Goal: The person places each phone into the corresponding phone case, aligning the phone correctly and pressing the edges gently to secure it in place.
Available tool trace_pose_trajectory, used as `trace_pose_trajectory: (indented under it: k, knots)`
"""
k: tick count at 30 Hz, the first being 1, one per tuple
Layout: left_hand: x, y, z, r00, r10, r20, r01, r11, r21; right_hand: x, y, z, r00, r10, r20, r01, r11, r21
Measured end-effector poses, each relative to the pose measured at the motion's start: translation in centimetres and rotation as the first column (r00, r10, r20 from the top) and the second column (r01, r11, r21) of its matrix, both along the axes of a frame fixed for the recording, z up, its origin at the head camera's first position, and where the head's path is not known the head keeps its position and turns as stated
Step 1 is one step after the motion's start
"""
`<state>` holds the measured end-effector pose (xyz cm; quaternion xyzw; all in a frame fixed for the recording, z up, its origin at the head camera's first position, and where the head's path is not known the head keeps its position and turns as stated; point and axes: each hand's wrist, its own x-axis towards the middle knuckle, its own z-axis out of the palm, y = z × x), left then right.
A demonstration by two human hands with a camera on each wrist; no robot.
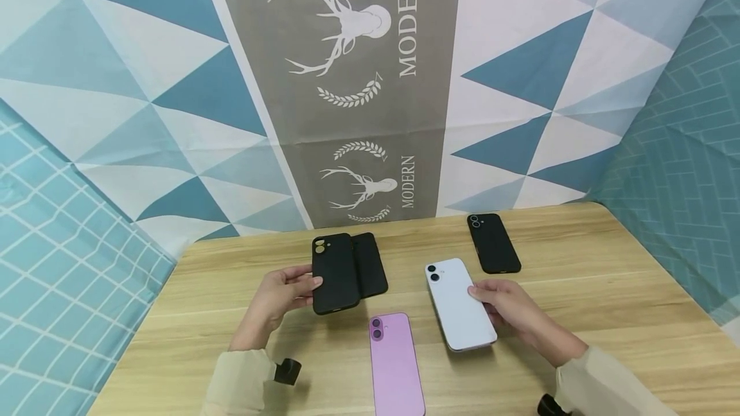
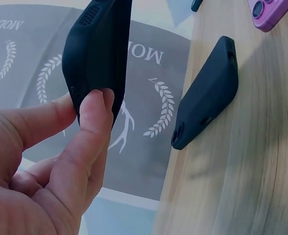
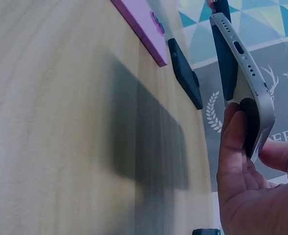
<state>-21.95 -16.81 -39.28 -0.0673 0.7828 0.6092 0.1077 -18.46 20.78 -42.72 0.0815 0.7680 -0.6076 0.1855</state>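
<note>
My left hand [image 1: 283,292] pinches a black phone case [image 1: 335,278] by its left long edge, thumb on the back. Wood colour shows through the case's camera holes. In the left wrist view the case [image 2: 97,58] is lifted off the table, its edge between thumb and fingers. My right hand [image 1: 511,305] grips a white phone [image 1: 460,307] by its right edge, back facing up. The right wrist view shows the phone's bottom edge [image 3: 247,61] with its port, held above its shadow on the table.
Partly behind the held case lies another black phone-shaped piece [image 1: 372,265]. A purple phone [image 1: 397,364] lies front centre, back up. At the back right is a black cased phone or case [image 1: 495,244]. The wooden table [image 1: 607,300] meets a patterned cloth backdrop [image 1: 370,178].
</note>
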Motion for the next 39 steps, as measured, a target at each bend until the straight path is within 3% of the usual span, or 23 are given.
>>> trace_pose_trajectory:
  k: [13, 39]
  knots:
    - [0.2, 0.5, 0.2, 1.0, -0.018, -0.007, 0.019, 0.999, 0.046, -0.9, -0.9, 0.5, 0.999, 0.003, -0.034, -0.004, 1.0, -0.031]
    - [0.1, 2.7, 0.0, 1.0, -0.019, -0.011, 0.02, 0.995, 0.097, -2.0, -2.7, 1.4, 0.998, -0.056, -0.019, 0.053, 0.993, -0.104]
